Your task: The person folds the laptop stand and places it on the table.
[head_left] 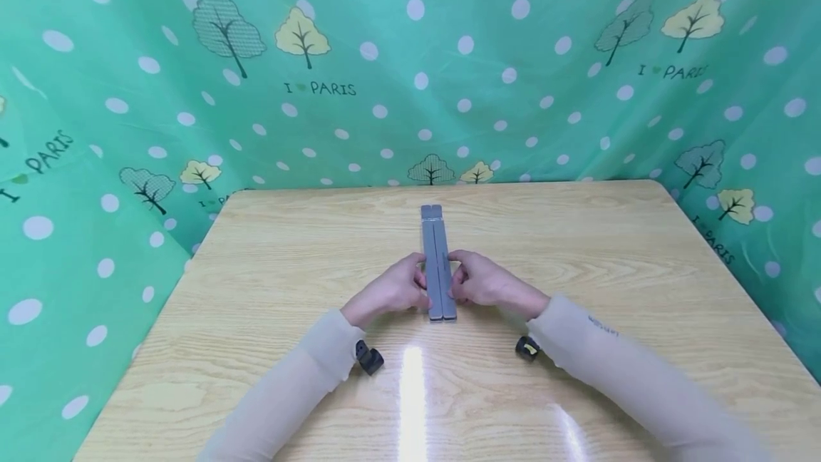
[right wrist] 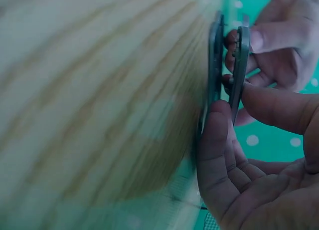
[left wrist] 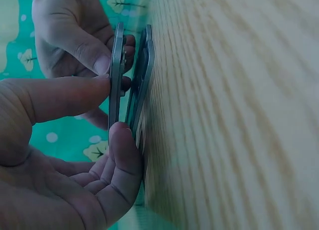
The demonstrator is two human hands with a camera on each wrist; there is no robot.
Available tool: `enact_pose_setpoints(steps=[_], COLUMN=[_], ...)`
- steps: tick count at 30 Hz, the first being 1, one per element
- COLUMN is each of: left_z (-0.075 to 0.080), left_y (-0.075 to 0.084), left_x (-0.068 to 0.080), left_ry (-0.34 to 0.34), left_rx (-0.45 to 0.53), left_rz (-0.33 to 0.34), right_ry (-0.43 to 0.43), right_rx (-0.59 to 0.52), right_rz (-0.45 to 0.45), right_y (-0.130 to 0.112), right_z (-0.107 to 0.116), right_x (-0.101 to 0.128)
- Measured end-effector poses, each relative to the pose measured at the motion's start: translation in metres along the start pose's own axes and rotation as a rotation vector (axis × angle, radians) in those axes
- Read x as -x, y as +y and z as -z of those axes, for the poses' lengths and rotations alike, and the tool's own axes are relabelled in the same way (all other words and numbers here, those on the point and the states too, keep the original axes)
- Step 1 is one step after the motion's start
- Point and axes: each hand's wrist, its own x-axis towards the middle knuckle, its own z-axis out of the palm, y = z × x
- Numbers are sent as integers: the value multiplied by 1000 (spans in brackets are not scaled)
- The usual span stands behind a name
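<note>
A grey folding laptop stand (head_left: 432, 273), folded into two long bars side by side, lies lengthwise near the middle of the table. My left hand (head_left: 403, 285) pinches its left edge near the close end, and my right hand (head_left: 479, 281) pinches the right edge opposite. The left wrist view shows an upper layer (left wrist: 114, 108) raised a little off a lower layer (left wrist: 145, 70). Thumbs press on the upper layer's outer face while fingertips reach into the gap beneath it. The right wrist view shows the same gap, partly hidden by fingers.
The wooden table (head_left: 288, 248) bears the stand, and a green patterned curtain (head_left: 385, 55) hangs behind and at both sides. Small black wrist cameras sit below the left cuff (head_left: 370, 358) and the right cuff (head_left: 528, 348). Light glares on the table's near part.
</note>
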Motion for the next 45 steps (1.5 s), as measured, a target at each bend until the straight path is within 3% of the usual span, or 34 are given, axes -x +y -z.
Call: enact_pose_setpoints(steps=[8,19,27,45], left_z=[-1,0,0,1], left_y=[5,7,5,1], left_x=[-1,0,-2,-2], left_ry=[14,-25,-27,-31], left_rx=[-178,-337,-341,-348], left_rz=[6,0,-25,-25], right_ry=[-7,-15,-12,-20], right_rx=[136,221,282,274], right_rz=[6,27,14,-13], right_y=[-7,-7,-8,-7], right_z=[4,1,0,-1], right_x=[5,4,4,2])
